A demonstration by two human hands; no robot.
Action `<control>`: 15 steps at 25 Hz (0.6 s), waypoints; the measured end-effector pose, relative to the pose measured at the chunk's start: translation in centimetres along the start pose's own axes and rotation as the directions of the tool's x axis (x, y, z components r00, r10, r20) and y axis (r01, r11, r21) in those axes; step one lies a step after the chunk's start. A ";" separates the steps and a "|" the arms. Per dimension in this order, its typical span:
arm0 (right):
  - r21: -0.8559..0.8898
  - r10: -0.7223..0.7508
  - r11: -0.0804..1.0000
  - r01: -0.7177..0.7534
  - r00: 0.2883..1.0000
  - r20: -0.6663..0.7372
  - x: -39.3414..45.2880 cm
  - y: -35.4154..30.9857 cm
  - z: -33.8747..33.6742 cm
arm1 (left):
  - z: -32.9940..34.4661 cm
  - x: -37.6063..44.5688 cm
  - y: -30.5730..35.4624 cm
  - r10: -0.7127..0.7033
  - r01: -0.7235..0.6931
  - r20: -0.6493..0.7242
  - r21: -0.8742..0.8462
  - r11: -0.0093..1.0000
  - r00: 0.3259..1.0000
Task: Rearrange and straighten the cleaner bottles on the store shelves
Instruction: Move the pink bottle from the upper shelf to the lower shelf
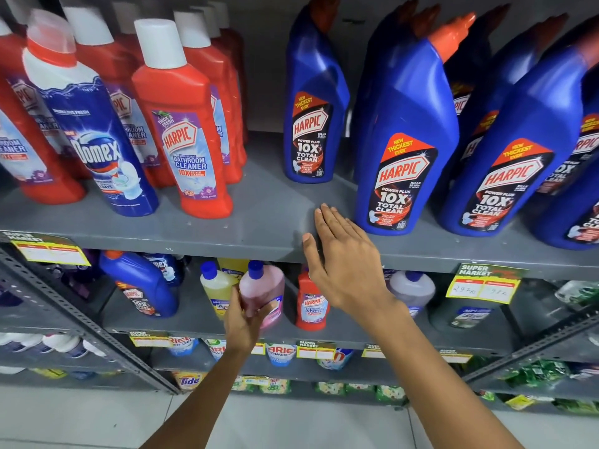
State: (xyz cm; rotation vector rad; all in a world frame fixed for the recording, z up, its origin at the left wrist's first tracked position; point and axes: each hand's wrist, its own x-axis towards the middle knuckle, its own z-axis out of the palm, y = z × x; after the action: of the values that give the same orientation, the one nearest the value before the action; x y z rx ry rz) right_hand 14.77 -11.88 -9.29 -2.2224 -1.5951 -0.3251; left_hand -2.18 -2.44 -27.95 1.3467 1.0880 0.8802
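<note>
On the lower shelf my left hand (pixel 243 319) grips a pink cleaner bottle (pixel 264 286) with a blue cap, next to a yellow bottle (pixel 215 285) and a small red Harpic bottle (pixel 311 304). My right hand (pixel 343 257) is flat and open, fingers together, over the front edge of the upper grey shelf (pixel 259 222), just left of a large blue Harpic bottle (pixel 402 140). A smaller blue Harpic bottle (pixel 312 102) stands alone further back. To the left stand a red Harpic bathroom cleaner (pixel 184 124) and a blue Domex bottle (pixel 94 131).
More blue Harpic bottles (pixel 518 140) crowd the upper shelf at right, and red ones (pixel 39 150) at left. A leaning blue Harpic bottle (pixel 142 283) sits lower left. Price tags (pixel 483 286) hang on shelf edges. Detergent packs (pixel 282 351) fill the shelves below.
</note>
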 end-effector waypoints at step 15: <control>-0.051 -0.052 0.998 0.049 0.996 -0.068 1.0 0.2 1.1 | -1.5 -0.3 -0.9 0.044 -0.047 0.017 0.445 0.895 0.999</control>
State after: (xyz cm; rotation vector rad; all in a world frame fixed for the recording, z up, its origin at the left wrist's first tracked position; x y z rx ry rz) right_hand 15.21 -10.61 -9.93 -2.1847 -1.6254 -0.4547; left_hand -3.81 -2.37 -28.69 1.7569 1.3094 0.6793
